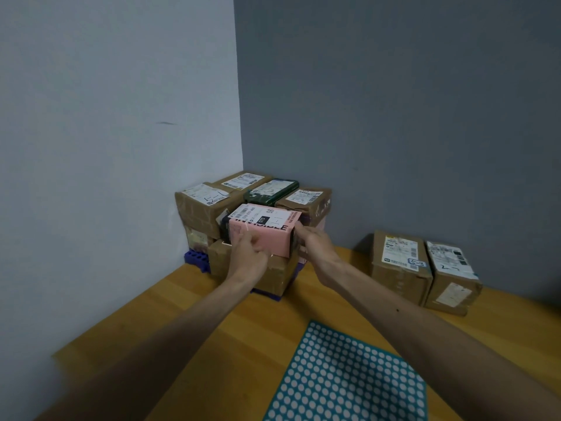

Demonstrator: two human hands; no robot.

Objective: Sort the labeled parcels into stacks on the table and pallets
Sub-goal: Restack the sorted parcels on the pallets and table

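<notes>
At room corner, atop brown cardboard stack (pixel 198 215) on blue plastic pallet (pixel 196 260) | pink rectangular cardboard parcel (pixel 267 238), label up | left hand (pixel 249 256) and right hand (pixel 317 246) clasp its ends | likely squaring it among like-marked parcels

Pink parcel (pixel 273 242), brown cartons (pixel 397 278), blue pallet (pixel 197 260), teal white-dotted mat (pixel 349 378), amber table (pixel 273 314).

The blue plastic pallet (pixel 196 259) lies mostly hidden under the stacked brown cardboard parcels (pixel 198 215). Fingertips of the right hand (pixel 315 245) vanish behind the pink cardboard box (pixel 277 242); the left hand (pixel 247 258) is blurred. The teal white-dotted mat (pixel 349 375) runs off the bottom edge. Label print is unreadable.
</notes>
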